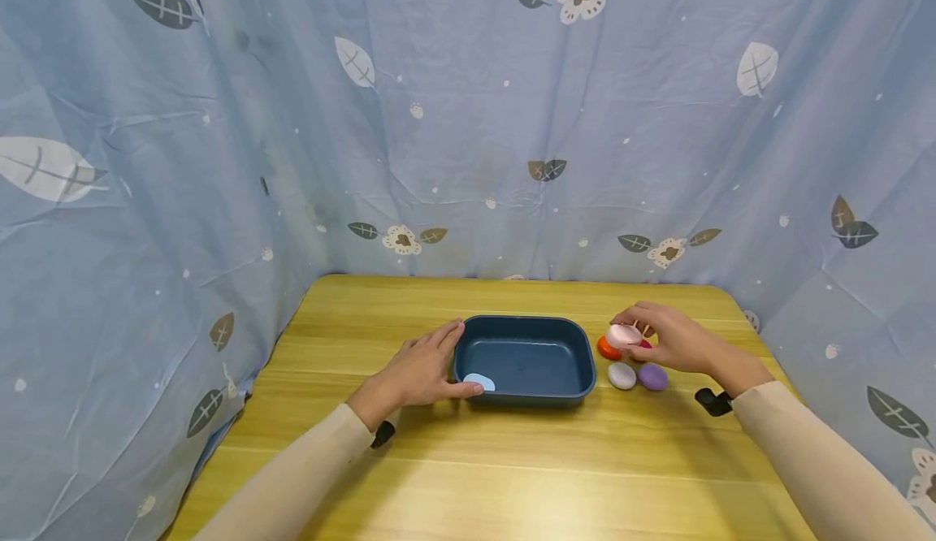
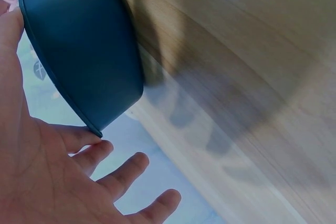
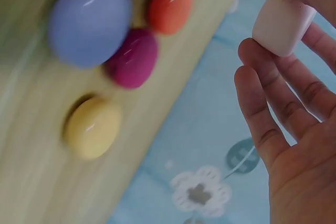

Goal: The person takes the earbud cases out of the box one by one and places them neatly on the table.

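A pale pink, smooth, rounded stone [image 1: 623, 335] is pinched in the fingertips of the right hand [image 1: 676, 338], raised just above the coloured stones [image 1: 636, 375] lying on the bench [image 1: 468, 476] beside the dark blue tray [image 1: 523, 360]. The left hand [image 1: 418, 372] is laid against the tray's left rim, fingers straight, nothing gripped. A light blue stone [image 1: 479, 382] is seen inside the tray.
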### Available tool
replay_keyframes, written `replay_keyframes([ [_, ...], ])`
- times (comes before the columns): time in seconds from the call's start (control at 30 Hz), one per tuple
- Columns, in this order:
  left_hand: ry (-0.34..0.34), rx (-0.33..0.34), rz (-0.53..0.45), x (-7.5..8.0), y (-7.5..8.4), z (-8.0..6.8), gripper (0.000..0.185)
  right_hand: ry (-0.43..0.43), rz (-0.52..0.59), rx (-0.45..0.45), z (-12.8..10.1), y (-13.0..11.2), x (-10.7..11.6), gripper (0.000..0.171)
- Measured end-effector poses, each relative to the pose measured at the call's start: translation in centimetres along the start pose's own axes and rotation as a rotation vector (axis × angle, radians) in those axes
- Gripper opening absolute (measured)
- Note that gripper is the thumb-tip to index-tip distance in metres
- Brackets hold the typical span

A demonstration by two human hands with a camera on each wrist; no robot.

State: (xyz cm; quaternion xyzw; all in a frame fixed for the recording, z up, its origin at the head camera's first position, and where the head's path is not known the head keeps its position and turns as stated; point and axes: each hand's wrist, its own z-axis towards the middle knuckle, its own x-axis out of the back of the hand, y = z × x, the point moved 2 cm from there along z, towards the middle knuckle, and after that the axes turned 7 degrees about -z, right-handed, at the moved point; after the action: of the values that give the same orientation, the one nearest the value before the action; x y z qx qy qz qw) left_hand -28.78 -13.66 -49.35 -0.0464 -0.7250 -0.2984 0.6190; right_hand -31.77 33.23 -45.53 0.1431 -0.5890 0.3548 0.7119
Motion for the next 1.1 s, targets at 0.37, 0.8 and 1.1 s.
replay_keyframes([
  [0.37, -0.009, 0.005, -0.015, 0.0, 0.1, -0.1, 0.127, 0.065, -0.077, -0.02, -5.8, 3.7, -0.2, 0.044],
  [0.8, -0.01, 0.01, -0.005, 0.2, 0.1, -0.1, 0.128, -0.036, -0.06, -0.205, -9.0, 6.2, -0.8, 0.04],
  [1.1, -0.007, 0.012, -0.005, 0.1, 0.1, -0.1, 0.128, -0.1, -0.049, -0.243, -9.4, 6.5, -1.5, 0.037],
])
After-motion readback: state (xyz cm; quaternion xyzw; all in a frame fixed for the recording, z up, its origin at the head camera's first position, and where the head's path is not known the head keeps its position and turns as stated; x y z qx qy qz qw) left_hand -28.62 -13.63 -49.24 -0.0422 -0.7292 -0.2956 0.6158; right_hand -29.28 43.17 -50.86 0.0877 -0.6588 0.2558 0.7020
